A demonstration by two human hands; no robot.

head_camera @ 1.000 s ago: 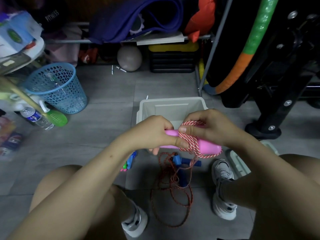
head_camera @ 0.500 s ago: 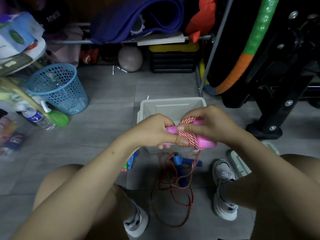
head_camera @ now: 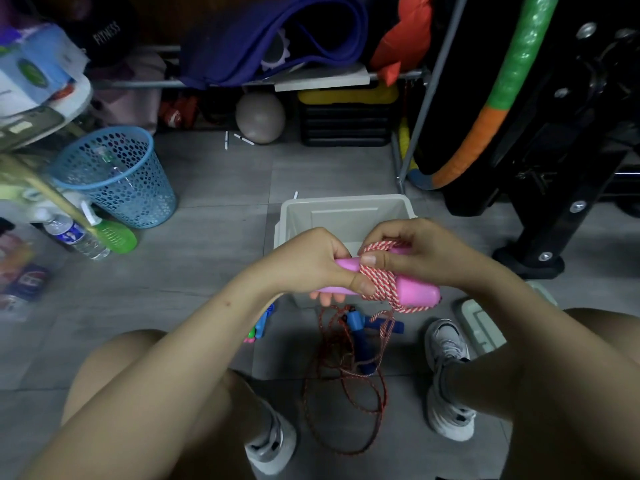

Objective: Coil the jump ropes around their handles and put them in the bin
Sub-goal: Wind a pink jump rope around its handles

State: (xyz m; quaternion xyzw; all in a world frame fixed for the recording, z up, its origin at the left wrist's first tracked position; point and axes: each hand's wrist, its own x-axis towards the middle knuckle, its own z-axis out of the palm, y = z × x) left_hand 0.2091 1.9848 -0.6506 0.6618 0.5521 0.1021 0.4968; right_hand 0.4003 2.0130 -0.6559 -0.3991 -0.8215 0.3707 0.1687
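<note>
Rope half wound over the bin

Red-and-white rope (head_camera: 377,284) wraps pink handles (head_camera: 414,292), held just above the grey bin (head_camera: 346,211). Left hand (head_camera: 308,263) grips the handles; right hand (head_camera: 420,252) pinches the coils. Dark cap (head_camera: 107,32) reads "FITNESS".

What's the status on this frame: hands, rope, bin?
Left hand grips pink plastic handles. Right hand pinches red-and-white braided rope, several turns wound. Grey plastic bin behind the hands, open. Blue-handled rope loose on floor.
</note>
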